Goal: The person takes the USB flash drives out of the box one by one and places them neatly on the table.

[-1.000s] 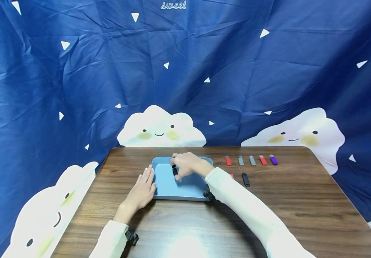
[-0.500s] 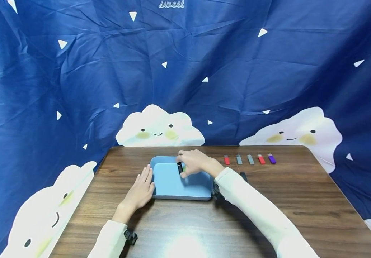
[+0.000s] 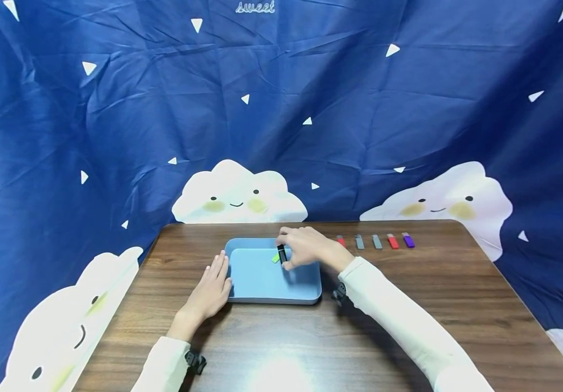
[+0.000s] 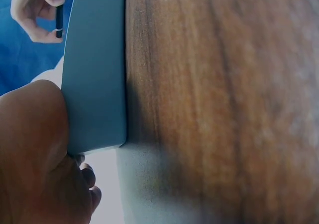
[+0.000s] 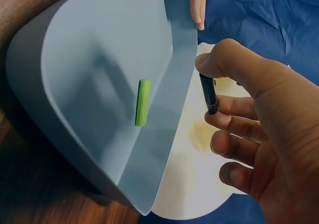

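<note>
My right hand (image 3: pixel 303 246) pinches a slim black USB stick (image 5: pixel 208 92) by its ends, thumb against fingertips. It hangs over the blue tray (image 3: pixel 257 283), toward the tray's back right. A bright green stick (image 5: pixel 142 102) lies on the tray floor near the back wall, just left of the black one in the head view. Along the tray's left rim rests my left hand (image 3: pixel 208 291), its fingers straight and close together. In the left wrist view, the tray wall (image 4: pixel 97 69) rises beside that hand.
To the right of the tray, a row of small sticks lies on the wooden table (image 3: pixel 409 305): a red one (image 3: pixel 392 241), grey ones (image 3: pixel 377 242) and a purple one (image 3: pixel 408 240). My right forearm overlaps the table there. A blue cloth (image 3: pixel 281 109) hangs behind.
My right hand has moved right across the tray with the black USB stick, uncovering the green stick. The left hand stays at the rim. The head view has shifted slightly.
</note>
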`<state>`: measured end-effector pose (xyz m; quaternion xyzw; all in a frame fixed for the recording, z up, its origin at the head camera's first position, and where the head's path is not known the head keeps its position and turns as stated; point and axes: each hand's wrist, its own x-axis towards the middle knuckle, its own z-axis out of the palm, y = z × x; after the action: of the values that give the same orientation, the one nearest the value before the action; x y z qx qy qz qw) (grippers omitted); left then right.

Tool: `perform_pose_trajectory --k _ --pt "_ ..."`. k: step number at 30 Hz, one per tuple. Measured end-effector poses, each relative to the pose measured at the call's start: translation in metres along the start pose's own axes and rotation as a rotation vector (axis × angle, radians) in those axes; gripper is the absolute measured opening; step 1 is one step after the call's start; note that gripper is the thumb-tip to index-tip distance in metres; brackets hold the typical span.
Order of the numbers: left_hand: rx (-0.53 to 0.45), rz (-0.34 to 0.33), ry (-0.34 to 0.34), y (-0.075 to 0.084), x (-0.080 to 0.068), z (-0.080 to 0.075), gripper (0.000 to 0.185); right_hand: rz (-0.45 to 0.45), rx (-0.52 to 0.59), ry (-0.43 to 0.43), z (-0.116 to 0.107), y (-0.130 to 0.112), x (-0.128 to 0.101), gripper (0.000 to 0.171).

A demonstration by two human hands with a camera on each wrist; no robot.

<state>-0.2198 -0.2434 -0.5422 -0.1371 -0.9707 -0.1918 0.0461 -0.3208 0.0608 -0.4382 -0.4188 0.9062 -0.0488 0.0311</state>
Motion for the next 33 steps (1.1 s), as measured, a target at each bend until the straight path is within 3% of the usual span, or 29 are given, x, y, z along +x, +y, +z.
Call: perform_pose_trajectory --k 17,23,33 --pt "0.045 -0.019 -0.011 0.009 -0.002 -0.008 0.062 0.046 0.053 0.033 -0.003 0.019 -0.029 0.06" --pt "-0.001 0.002 0.012 0.006 -0.002 -0.005 0.062 0.067 0.051 0.041 -0.005 0.025 -0.039 0.058" --pt "0.039 0.009 0.001 -0.006 0.002 0.006 0.063 0.089 0.062 0.073 -0.004 0.037 -0.061 0.055"
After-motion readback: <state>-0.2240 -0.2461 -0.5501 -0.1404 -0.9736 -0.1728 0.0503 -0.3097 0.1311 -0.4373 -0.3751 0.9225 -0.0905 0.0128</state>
